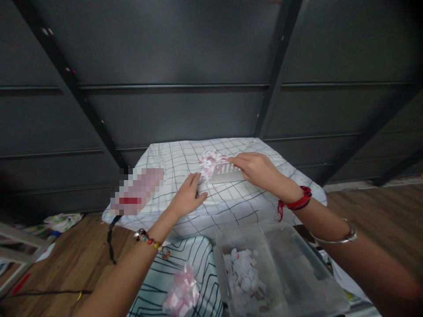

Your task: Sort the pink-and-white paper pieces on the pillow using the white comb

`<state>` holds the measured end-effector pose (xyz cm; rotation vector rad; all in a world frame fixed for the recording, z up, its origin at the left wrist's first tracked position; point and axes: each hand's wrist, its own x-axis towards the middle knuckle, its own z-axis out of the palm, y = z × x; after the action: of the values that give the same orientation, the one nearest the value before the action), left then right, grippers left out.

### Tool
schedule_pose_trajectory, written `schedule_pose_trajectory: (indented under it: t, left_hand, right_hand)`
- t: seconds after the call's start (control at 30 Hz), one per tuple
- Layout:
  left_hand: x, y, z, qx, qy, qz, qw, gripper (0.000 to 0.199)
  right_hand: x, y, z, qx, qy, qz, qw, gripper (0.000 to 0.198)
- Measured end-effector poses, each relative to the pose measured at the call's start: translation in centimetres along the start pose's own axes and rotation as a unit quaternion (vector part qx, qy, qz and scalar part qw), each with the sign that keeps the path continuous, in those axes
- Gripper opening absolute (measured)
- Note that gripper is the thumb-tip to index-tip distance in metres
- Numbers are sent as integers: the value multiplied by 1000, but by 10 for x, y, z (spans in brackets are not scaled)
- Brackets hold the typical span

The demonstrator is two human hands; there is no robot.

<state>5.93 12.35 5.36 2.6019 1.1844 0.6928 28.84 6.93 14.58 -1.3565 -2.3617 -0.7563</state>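
Note:
My right hand grips the near right side of a small white slotted basket, thumb and fingers over its rim. The basket lies low on the cloth and looks tilted, though I cannot tell exactly how. White and pink paper scraps are heaped at its left end, partly on the cloth. Just left of the scraps, my left hand rests palm down with thumb and fingers apart, holding nothing. Its fingertips are close to the heap; whether they touch it cannot be made out.
A checked white cloth covers the table. Nearer stands a clear plastic box with white paper bits in its left section. Beside it, a pink shiny bundle lies on striped fabric. A blurred-out object sits at left.

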Motion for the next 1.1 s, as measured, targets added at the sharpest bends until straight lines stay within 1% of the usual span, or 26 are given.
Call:
schedule_pose_trajectory:
  t: [0.1,0.17,0.3,0.4,0.5,0.6,0.67,0.77,0.87,0.97,1.1]
  left_hand:
    - [0,0,-3,-16,-7,0,1000,65]
    - [1,-4,-5,-49,-10,1,999,64]
    - [1,-15,-7,-136,23,-29,990,69]
    - [1,-20,-7,-171,38,-45,984,73]
    - [0,-21,-7,-194,41,-60,978,77]
    - [0,-20,-7,-224,36,-73,971,76]
    - [0,-20,-7,-235,31,-68,969,73]
    - [0,-19,-6,-223,34,-44,973,69]
    - [0,-15,-5,-173,23,5,985,65]
    - [0,-8,-4,-109,2,48,993,64]
    - [-2,0,-4,-39,-22,67,997,67]
  right_hand:
    - [-1,-4,-2,3,-6,-20,1000,42]
    - [0,-7,-3,13,-7,-39,999,43]
    - [5,-15,-6,18,-1,-66,998,40]
    - [11,-22,-6,11,5,-70,997,39]
    - [13,-26,-6,31,2,-74,997,39]
    - [7,-23,-12,61,-14,-74,995,39]
    - [1,-18,-17,64,-23,-67,995,39]
    - [-7,-14,-23,58,-2,-60,996,38]
    - [-10,-14,-21,66,19,-69,995,41]
    - [-14,-13,-18,83,15,-78,993,42]
    - [-25,-5,-25,94,-2,-69,993,40]
